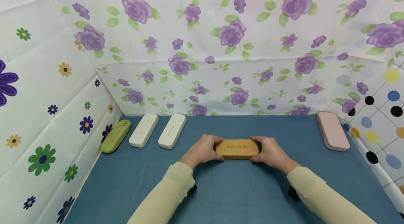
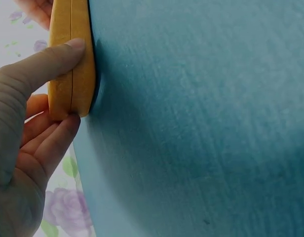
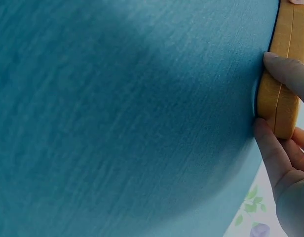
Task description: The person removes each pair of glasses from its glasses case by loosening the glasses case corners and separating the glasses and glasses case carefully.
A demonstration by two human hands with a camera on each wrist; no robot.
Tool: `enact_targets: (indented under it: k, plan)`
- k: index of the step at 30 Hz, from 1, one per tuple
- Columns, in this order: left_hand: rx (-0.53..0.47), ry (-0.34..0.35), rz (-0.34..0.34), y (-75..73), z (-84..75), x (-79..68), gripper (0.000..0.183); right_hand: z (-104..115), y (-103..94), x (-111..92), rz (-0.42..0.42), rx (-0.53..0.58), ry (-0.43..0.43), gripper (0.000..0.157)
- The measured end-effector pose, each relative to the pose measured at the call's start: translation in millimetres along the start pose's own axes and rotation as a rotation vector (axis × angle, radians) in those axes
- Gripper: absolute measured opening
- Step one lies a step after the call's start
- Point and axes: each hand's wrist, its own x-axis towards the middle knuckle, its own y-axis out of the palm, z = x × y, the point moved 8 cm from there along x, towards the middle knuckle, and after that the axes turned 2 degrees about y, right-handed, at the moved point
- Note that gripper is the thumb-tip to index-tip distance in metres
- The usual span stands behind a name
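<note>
A mustard-yellow glasses case [image 1: 237, 148] with small dark lettering on its lid lies crosswise at the middle of the blue table. My left hand [image 1: 206, 150] grips its left end, the thumb on the near side and the fingers round the end and far side. The right hand [image 1: 270, 152] holds the opposite end in the same way. In the left wrist view the closed seam of the case [image 2: 72, 94] runs along its side under the thumb. The right wrist view also shows the case [image 3: 276, 106] between thumb and fingers, low against the cloth.
An olive-green case [image 1: 116, 136] with a glasses mark lies at the back left. Beside it are a white case [image 1: 143, 130] and a lettered white case [image 1: 172, 131]. A pink case [image 1: 333, 131] lies at the back right. Flowered and dotted sheets [image 1: 208, 41] wall the blue table [image 1: 240, 196].
</note>
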Motion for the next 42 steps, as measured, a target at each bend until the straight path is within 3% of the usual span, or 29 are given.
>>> enact_targets:
  k: [23, 30, 42]
  plan:
    - [-0.199, -0.031, 0.028, -3.6, 12.1, 3.0, 0.072, 0, -4.6, -1, -0.027, 0.004, -0.012, 0.089]
    - [-0.203, -0.045, 0.04, -6.9, 12.8, 3.2, 0.071, 2, -2.6, -2, -0.03, -0.004, -0.016, 0.092]
    - [-0.325, -0.081, 0.01, -6.3, 19.5, 3.5, 0.069, -1, -0.2, 0, 0.006, 0.053, 0.013, 0.097]
